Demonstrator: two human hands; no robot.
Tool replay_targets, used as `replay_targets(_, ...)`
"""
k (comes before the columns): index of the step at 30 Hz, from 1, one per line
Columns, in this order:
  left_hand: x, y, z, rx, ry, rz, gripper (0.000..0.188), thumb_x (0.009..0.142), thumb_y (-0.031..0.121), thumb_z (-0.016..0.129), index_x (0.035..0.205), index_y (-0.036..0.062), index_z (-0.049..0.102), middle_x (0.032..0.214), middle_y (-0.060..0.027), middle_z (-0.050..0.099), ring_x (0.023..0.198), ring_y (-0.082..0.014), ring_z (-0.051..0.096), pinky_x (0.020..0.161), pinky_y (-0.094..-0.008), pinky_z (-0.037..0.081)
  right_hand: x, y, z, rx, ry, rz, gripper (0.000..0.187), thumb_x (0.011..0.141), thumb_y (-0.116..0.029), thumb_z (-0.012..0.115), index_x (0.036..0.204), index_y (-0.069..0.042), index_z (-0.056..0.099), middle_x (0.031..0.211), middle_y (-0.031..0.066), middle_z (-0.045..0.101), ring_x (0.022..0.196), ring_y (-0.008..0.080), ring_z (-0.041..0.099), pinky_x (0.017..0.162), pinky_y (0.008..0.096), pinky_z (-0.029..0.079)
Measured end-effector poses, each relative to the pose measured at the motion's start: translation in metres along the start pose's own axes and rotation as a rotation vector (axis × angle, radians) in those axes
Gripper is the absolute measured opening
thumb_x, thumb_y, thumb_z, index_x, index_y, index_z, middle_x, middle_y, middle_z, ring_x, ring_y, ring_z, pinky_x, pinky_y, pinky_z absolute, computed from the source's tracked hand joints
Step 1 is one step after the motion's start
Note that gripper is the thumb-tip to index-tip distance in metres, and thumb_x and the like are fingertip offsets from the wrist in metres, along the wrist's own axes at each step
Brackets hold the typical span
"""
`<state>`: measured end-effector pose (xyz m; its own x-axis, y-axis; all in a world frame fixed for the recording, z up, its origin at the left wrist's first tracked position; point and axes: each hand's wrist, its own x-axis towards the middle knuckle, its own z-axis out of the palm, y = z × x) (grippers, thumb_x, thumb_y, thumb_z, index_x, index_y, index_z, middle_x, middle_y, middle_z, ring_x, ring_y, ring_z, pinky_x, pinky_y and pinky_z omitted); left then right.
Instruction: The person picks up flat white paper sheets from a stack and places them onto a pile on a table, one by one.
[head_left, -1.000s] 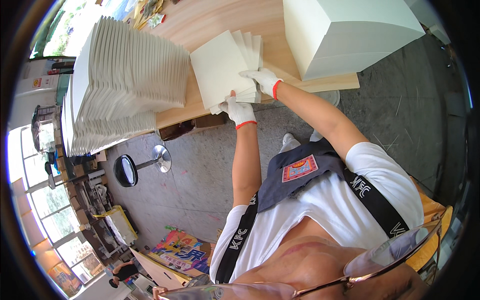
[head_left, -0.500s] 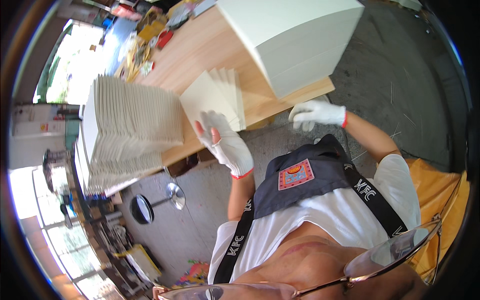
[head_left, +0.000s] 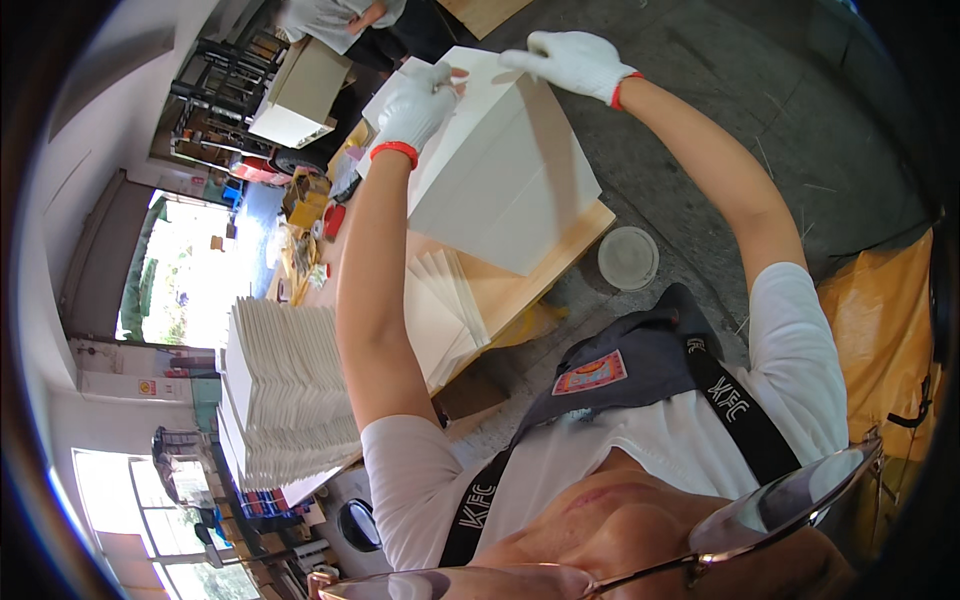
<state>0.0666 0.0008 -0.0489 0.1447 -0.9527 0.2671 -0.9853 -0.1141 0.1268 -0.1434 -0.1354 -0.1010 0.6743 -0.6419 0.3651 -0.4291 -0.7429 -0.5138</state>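
Note:
A tall block of stacked white sheets or boards (head_left: 500,190) stands at the far end of the wooden table. Over its pale top is my left hand (head_left: 415,108), in a white glove with a red cuff, bare fingertips showing. Its fingers are bent and slightly apart; whether they touch the top is hard to tell. At the block's far right corner, my gloved right hand (head_left: 580,66) reaches inward with fingers stretched out, nothing visible in it. Nearer me, a few fanned cream sheets (head_left: 435,315) lie beside a high pile of folded white sheets (head_left: 290,390).
Tape rolls and yellow scraps (head_left: 300,250) clutter the table's left side. A round grey lid or bucket (head_left: 628,258) is on the floor by the table edge. Another person (head_left: 345,20) stands beyond the table. Yellow-orange sheeting (head_left: 870,330) hangs at my right.
Both hands have gone from the near table edge up and away to the tall white block. My view has shifted, and the other person and the forklift-like machinery now show at the top.

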Motion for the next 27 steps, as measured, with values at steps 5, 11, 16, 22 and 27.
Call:
replay_targets(5, -0.010, 0.028, 0.015, -0.214, 0.055, -0.145, 0.023, 0.087, 0.020, 0.067, 0.107, 0.0094, 0.070, 0.085, -0.0161, 0.068, 0.082, -0.0263, 0.065, 0.075, -0.0365, 0.050, 0.014, 0.007, 0.003, -0.200, 0.193, -0.351, 0.052, 0.090, -0.058, 0.052, 0.072, -0.010, 0.055, 0.068, 0.0095, 0.059, 0.067, 0.0310, 0.061, 0.062, 0.0441, 0.046)
replay_targets(11, -0.012, 0.036, 0.025, -0.232, 0.111, -0.064, 0.025, 0.089, 0.009, 0.060, 0.113, 0.0072, 0.066, 0.106, -0.0189, 0.067, 0.093, -0.0284, 0.067, 0.083, -0.0371, 0.050, 0.042, -0.003, 0.007, 0.068, 0.173, -0.404, 0.052, 0.094, -0.058, 0.048, 0.079, -0.009, 0.058, 0.072, 0.0115, 0.060, 0.071, 0.0281, 0.063, 0.065, 0.0399, 0.047)
replay_targets(16, -0.017, 0.022, 0.030, -0.495, 0.183, 0.098, 0.032, 0.090, 0.005, 0.058, 0.122, 0.0054, 0.060, 0.115, -0.0127, 0.068, 0.096, -0.0205, 0.066, 0.085, -0.0335, 0.049, 0.033, -0.012, 0.018, 0.425, 0.038, -0.139, 0.055, 0.095, -0.061, 0.041, 0.089, -0.011, 0.064, 0.076, 0.0125, 0.061, 0.076, 0.0307, 0.062, 0.070, 0.0412, 0.045)
replay_targets(22, -0.022, 0.043, 0.017, -0.613, 0.059, -0.062, 0.043, 0.086, 0.011, 0.070, 0.127, 0.0070, 0.057, 0.120, -0.0095, 0.066, 0.094, -0.0151, 0.062, 0.079, -0.0284, 0.051, 0.019, -0.009, 0.030, 0.520, 0.263, -0.202, 0.051, 0.099, -0.056, 0.041, 0.094, -0.010, 0.063, 0.076, 0.0070, 0.058, 0.072, 0.0228, 0.057, 0.073, 0.0349, 0.045)
replay_targets(27, -0.019, 0.026, 0.026, -0.645, 0.114, 0.055, 0.047, 0.085, 0.013, 0.073, 0.129, 0.0072, 0.056, 0.120, -0.0093, 0.066, 0.092, -0.0141, 0.061, 0.073, -0.0277, 0.051, 0.017, -0.008, 0.029, 0.502, 0.223, -0.201, 0.050, 0.099, -0.055, 0.041, 0.098, -0.011, 0.063, 0.081, 0.0085, 0.062, 0.077, 0.0284, 0.061, 0.073, 0.0370, 0.046)
